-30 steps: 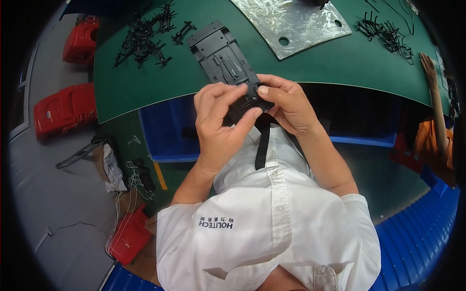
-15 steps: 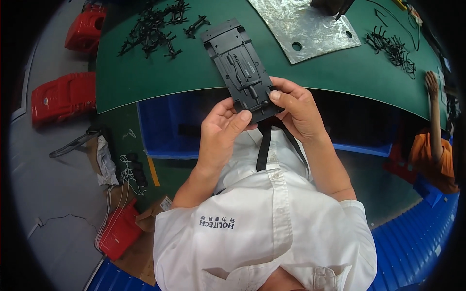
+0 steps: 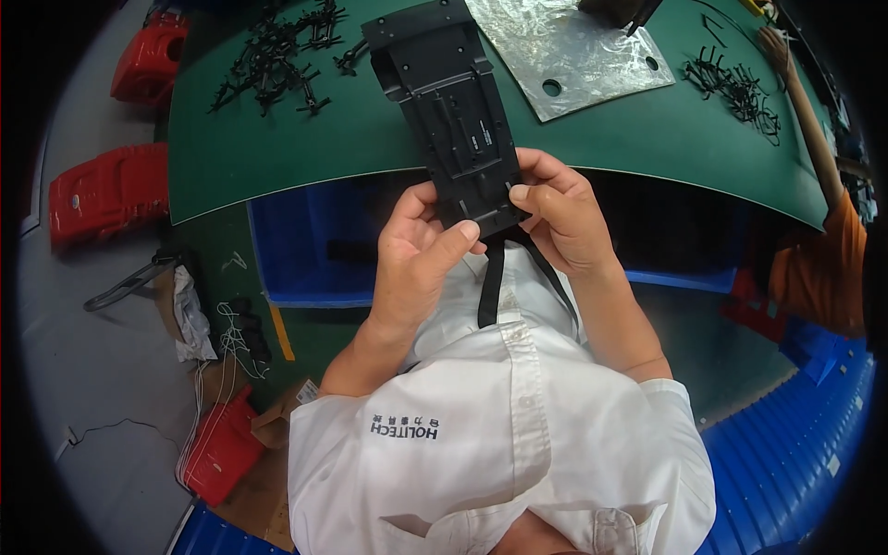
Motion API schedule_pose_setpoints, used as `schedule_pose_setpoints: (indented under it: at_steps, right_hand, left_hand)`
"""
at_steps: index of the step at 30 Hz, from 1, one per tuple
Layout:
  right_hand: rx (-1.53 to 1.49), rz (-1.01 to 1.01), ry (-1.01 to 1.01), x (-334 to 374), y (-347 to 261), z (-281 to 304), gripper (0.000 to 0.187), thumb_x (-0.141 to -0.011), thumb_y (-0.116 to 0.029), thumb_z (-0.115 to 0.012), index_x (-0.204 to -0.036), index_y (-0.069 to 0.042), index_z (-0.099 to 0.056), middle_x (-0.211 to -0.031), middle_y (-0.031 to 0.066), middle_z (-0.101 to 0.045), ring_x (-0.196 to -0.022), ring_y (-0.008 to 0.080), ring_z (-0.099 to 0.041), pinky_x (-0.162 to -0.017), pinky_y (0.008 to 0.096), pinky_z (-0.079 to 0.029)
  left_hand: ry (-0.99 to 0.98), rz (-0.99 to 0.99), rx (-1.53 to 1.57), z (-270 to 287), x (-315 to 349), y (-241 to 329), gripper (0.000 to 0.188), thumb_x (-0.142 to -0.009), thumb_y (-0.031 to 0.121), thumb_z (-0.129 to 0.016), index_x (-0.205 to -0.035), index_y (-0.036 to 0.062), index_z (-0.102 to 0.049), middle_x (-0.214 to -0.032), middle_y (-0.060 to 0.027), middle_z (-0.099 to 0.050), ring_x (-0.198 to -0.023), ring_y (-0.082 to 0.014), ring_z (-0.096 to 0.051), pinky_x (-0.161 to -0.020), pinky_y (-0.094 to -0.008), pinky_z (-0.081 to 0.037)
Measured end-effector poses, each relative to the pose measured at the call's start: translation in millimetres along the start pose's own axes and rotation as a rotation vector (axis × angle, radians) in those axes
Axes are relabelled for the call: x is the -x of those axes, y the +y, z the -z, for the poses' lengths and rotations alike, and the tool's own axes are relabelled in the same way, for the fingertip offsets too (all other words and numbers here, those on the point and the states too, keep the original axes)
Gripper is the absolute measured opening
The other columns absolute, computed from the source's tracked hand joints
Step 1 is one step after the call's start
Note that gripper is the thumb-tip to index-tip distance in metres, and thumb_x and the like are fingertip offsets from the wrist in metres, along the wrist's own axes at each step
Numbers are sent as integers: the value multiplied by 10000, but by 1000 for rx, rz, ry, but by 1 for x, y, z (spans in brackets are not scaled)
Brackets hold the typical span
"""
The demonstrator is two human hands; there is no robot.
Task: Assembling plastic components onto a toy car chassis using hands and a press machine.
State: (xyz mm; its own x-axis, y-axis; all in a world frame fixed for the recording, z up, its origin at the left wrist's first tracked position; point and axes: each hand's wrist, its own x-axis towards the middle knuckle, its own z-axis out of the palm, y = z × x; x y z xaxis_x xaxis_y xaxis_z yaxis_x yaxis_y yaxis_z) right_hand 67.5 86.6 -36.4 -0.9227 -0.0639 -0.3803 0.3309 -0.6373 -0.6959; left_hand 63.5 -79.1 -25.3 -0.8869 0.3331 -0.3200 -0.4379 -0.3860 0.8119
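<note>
A long black moulded plastic plate (image 3: 458,120), with ribs, small holes and recesses, is held between both my hands above the near edge of the green table. My left hand (image 3: 421,245) pinches its near left corner, thumb on top and fingers underneath. On the near right side my right hand (image 3: 562,208) grips it the same way. The plate's far end is raised and hides part of the tabletop behind it. Beyond it on the left lies a pile of small black plastic parts (image 3: 273,60).
A silvery sheet (image 3: 592,69) with holes lies on the green table (image 3: 296,153). Thin black bent parts (image 3: 735,92) are heaped to its right. A co-worker's arm (image 3: 809,120) reaches over the right end. Blue bins (image 3: 310,287) stand below, red plastic shells (image 3: 111,194) at left.
The plate's far end has tilted up toward me, while both hands keep their grip on the near end. At right, the co-worker's arm has reached farther across the table.
</note>
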Motion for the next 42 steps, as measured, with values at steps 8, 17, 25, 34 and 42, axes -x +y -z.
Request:
schedule_pose_setpoints:
  at_steps: [8, 17, 25, 34, 42]
  right_hand:
    - [39, -14, -21, 0, -2, 1, 308, -796, -19, -525, -1100, 31, -535, -892, 43, -602, -678, 32, -523, -523, 156, -376]
    - [102, -27, -16, -2, -5, -1, 328, -829, -65, -552, -1128, 61, -502, -912, 71, -596, -721, 59, -563, -578, 172, -452]
    - [78, -24, -31, 1, -12, -9, 350, -840, -66, -552, -1135, 100, -466, -941, 101, -587, -773, 108, -599, -685, 252, -531]
    - [38, -36, -46, 0, -19, -13, 335, -834, -53, -558, -1120, 102, -477, -940, 119, -595, -768, 126, -612, -685, 259, -536]
    - [46, -44, -50, -1, -20, -12, 327, -831, -51, -558, -1108, 105, -484, -940, 123, -594, -788, 140, -613, -688, 276, -542]
  left_hand:
    - [0, 10, -2, 0, -2, 2, 382, -794, 63, -608, -1124, -41, -447, -1003, -108, -549, -858, -139, -563, -656, -262, -519]
    - [-21, 157, 141, 10, -12, 8, 321, -800, 66, -592, -1081, -24, -464, -951, -104, -587, -780, -134, -598, -633, -257, -539]
    - [-30, 206, 173, 11, -12, 14, 308, -795, 78, -597, -1064, -18, -483, -957, -98, -592, -788, -131, -603, -620, -254, -548]
    - [-60, 232, 113, 11, -15, 24, 355, -799, 105, -606, -1102, -33, -484, -990, -112, -589, -835, -155, -608, -666, -286, -563]
    - [-62, 164, -53, 9, -18, 26, 334, -828, 108, -574, -1090, -70, -468, -953, -137, -598, -734, -155, -638, -596, -257, -579]
